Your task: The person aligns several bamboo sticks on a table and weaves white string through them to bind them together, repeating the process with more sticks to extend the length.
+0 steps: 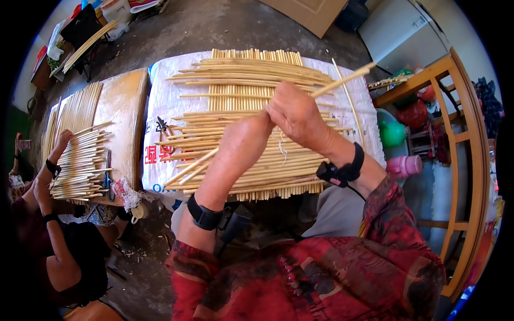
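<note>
Both my hands meet above the middle of a partly laid mat of straw-coloured stalks (257, 184). My left hand (247, 136) is closed, its knuckles against my other hand; pale stalks stick out below it toward the lower left. My right hand (297, 112) is wrapped round a few stalks (345, 80) that slant up to the right. A thin white string (282, 147) hangs just below the hands. Under the crosswise stalks, an upright row of stalks (257, 55) shows at the far edge. What the fingertips pinch is hidden.
White printed sheeting (160, 101) covers my table. At left, a co-worker's hand (65, 139) touches stalks on a wooden table (126, 91), near blue-handled scissors (108, 184). A wooden frame (458, 134), a green round object (392, 134) and a pink container (405, 166) stand at right.
</note>
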Demonstrator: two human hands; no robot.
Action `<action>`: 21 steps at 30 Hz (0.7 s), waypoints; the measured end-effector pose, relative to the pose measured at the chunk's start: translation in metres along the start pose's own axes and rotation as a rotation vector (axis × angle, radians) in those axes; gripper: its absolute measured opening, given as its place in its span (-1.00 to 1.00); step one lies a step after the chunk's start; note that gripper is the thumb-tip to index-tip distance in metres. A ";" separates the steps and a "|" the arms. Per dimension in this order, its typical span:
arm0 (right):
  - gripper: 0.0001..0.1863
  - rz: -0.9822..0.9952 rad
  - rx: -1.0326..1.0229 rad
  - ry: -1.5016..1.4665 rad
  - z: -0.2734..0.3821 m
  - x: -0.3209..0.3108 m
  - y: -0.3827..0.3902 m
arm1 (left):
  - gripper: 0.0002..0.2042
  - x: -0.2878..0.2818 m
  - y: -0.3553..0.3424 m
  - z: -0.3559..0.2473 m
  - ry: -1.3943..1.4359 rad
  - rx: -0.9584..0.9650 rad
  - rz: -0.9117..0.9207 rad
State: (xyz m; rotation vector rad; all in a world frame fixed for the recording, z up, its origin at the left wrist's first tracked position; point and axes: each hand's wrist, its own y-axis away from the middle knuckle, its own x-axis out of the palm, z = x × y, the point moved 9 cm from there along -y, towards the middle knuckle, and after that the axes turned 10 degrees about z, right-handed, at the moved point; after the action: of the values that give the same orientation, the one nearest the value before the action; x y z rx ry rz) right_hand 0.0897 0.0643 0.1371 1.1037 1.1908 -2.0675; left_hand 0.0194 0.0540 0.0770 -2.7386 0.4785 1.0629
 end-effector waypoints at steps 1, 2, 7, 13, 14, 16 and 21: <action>-0.89 -0.043 -0.005 -0.002 0.004 -0.007 -0.007 | -0.78 -0.004 0.000 -0.002 0.024 -0.016 -0.007; -0.87 -0.180 0.007 -0.050 0.008 -0.027 -0.013 | -0.79 0.042 -0.001 0.012 -0.219 -0.034 0.271; -0.77 -0.105 0.598 -1.021 -0.061 -0.002 0.008 | -0.77 0.036 -0.008 -0.003 -0.127 -0.002 0.193; -0.78 -0.147 0.472 -1.449 -0.061 -0.032 -0.017 | -0.77 0.038 -0.013 0.029 -0.252 -0.107 0.211; -0.78 -0.129 0.481 -1.429 -0.069 -0.039 -0.019 | -0.77 0.037 -0.016 0.032 -0.281 -0.111 0.215; -0.79 -0.184 0.448 -1.302 -0.081 -0.057 -0.024 | -0.78 0.033 -0.023 0.038 -0.349 -0.081 0.194; -0.80 -0.492 0.392 -1.104 -0.140 -0.145 -0.025 | -0.80 0.027 -0.060 0.065 -0.446 -0.078 0.265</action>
State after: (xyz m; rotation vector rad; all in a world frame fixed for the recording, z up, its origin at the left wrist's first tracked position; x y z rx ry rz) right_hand 0.2051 0.2029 0.2303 -0.3379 0.4963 -2.7119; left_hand 0.0192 0.1209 0.0133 -2.4287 0.7478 1.7316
